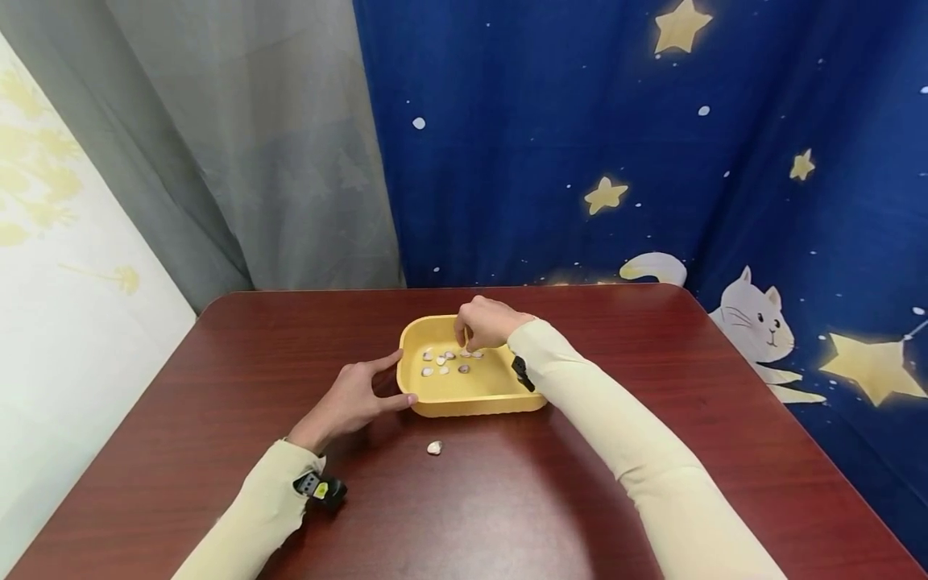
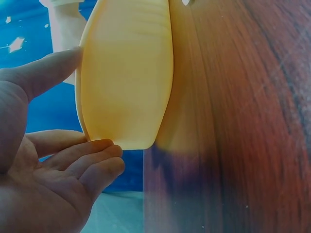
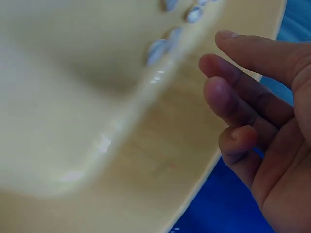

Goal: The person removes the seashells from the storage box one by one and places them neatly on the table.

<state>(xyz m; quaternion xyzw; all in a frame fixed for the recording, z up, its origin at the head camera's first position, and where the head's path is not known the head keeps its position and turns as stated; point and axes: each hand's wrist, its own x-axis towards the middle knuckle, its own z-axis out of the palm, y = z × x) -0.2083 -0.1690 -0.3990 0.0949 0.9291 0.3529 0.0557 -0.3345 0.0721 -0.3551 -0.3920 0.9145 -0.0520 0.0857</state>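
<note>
A yellow plastic basin (image 1: 478, 407) sits on the table with several small seashells (image 1: 441, 361) on its floor. My left hand (image 1: 355, 395) rests against its left end, fingers and thumb spread on the rim and outer wall. The left wrist view shows the thumb and fingertips touching the basin (image 2: 126, 73). Over the inside of the basin, my right hand (image 1: 489, 322) points its fingers down near the shells. In the right wrist view the right hand (image 3: 262, 107) has thumb and forefinger apart, nothing seen between them, beside some blurred shells (image 3: 194, 14).
One loose shell (image 1: 434, 448) lies on the dark red wooden table (image 1: 304, 322), in front of the basin. Behind the table hang a grey curtain (image 1: 268, 161) and a blue star-patterned curtain (image 1: 507, 161).
</note>
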